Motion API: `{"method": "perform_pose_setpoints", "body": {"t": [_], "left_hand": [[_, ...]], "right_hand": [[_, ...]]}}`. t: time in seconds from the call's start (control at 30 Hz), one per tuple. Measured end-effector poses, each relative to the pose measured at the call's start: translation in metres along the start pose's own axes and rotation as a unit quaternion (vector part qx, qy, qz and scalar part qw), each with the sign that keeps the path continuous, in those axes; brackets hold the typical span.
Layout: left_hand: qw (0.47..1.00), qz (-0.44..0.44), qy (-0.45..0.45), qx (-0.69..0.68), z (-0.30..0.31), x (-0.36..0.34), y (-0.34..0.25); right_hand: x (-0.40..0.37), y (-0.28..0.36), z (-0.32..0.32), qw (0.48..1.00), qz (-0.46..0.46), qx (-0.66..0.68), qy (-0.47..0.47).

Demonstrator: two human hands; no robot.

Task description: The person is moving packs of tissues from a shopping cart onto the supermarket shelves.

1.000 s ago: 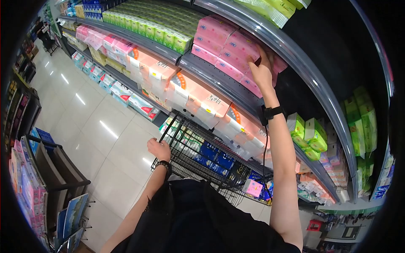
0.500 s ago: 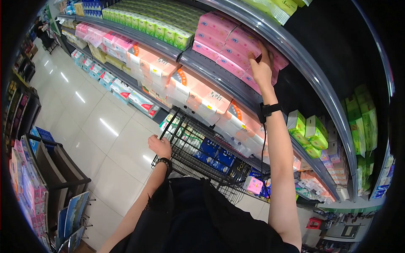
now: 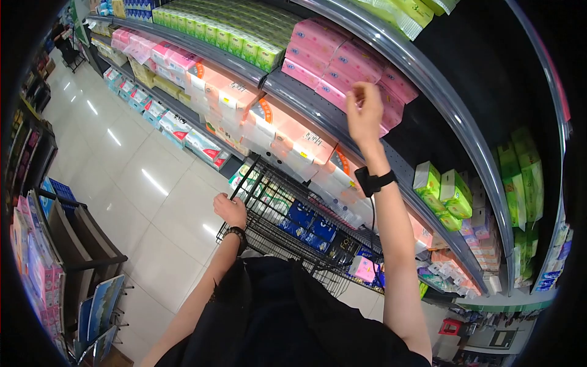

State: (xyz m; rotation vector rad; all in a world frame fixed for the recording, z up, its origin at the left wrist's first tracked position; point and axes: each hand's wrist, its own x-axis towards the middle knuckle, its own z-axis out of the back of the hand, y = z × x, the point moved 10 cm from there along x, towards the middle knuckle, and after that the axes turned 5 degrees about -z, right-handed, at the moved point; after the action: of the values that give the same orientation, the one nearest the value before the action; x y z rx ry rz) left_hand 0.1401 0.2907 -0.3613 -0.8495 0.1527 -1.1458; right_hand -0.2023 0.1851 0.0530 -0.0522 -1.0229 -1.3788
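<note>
My right hand (image 3: pixel 365 116) hovers just in front of a stack of pink tissue packs (image 3: pixel 342 58) on the shelf. Its fingers are loosely curled, with a gap between thumb and fingers and nothing seen in them. A dark band with a cable hanging from it sits on that wrist. Lower left, my left hand (image 3: pixel 230 210) is closed on the end of a black wire shopping cart (image 3: pixel 257 192); its fingertips are partly hidden. A small pink pack (image 3: pixel 364 268) shows at the cart's right end, near my right forearm.
Green tissue packs (image 3: pixel 235 43) fill the shelf left of the pink stack. Peach-coloured cartons (image 3: pixel 302 137) line the shelf below. More green packs (image 3: pixel 452 189) stand at right. A display rack (image 3: pixel 79 244) borders the tiled aisle (image 3: pixel 147 183) on the left.
My right hand has come off the pink tissue packs and drawn back down and to the left, its fingers now curled. My left hand stays at the cart.
</note>
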Motion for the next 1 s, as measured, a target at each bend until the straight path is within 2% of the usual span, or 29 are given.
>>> {"method": "perform_pose_setpoints", "body": {"t": [0.1,0.13,0.2,0.3,0.83,1.0], "left_hand": [[1.0,-0.004,0.004,0.001,0.0,0.001,-0.001],[1.0,-0.002,0.004,0.002,0.0,0.001,-0.001],[1.0,0.002,0.006,0.001,-0.001,0.001,-0.001],[1.0,0.005,0.009,-0.003,-0.002,0.001,0.0],[1.0,-0.004,0.009,0.006,-0.002,0.002,-0.001],[1.0,-0.004,0.007,0.007,-0.001,0.002,-0.002]], "right_hand": [[-0.011,-0.019,-0.038,0.992,-0.069,0.088,0.06],[-0.009,-0.028,-0.045,0.992,-0.069,0.09,0.059],[-0.005,-0.043,-0.06,0.966,-0.098,0.229,0.063],[-0.001,-0.053,-0.071,0.944,-0.123,0.294,0.079],[-0.004,-0.056,-0.078,0.94,-0.081,0.324,0.067],[-0.007,-0.06,-0.08,0.936,-0.071,0.333,0.09]]}}
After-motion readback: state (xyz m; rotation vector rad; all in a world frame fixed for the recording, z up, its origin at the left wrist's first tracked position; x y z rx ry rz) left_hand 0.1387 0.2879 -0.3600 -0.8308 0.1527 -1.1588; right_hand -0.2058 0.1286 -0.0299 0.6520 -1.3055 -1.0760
